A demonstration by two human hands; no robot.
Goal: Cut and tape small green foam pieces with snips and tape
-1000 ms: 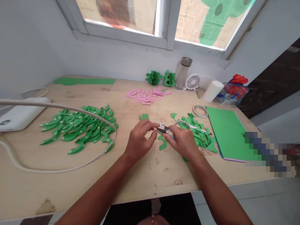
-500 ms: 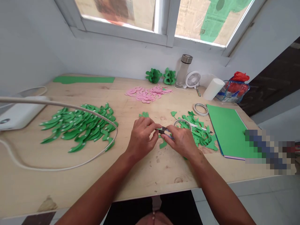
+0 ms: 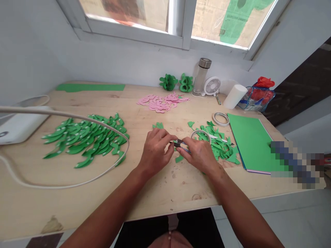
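Observation:
My right hand [image 3: 203, 151] is closed around small thread snips [image 3: 184, 146] with blue handles and dark blades. The blades point left, toward my left hand [image 3: 156, 146], whose thumb and fingertips pinch a small piece of green paper, mostly hidden by the fingers and blades. Below the snips, a green scrap [image 3: 179, 158] lies on the table. Just beyond my left hand are a few small green cut pieces [image 3: 158, 125]. Beside my right hand spreads a heap of green paper scraps [image 3: 219, 148], with a tape roll [image 3: 201, 131] and a white pen [image 3: 222, 140] on it.
Green curved cutouts [image 3: 90, 136] with white tabs fill the left, behind a looping cable [image 3: 77, 186]. Pink cutouts [image 3: 161, 103] lie farther back. Green sheets [image 3: 254, 144] are at right. A bottle [image 3: 201, 77], a fan [image 3: 212, 86] and a white roll [image 3: 234, 97] stand behind.
The snips' blades, spread apart before, now look closer together at my left fingertips. Both hands stay in nearly the same place, and the view has shifted slightly.

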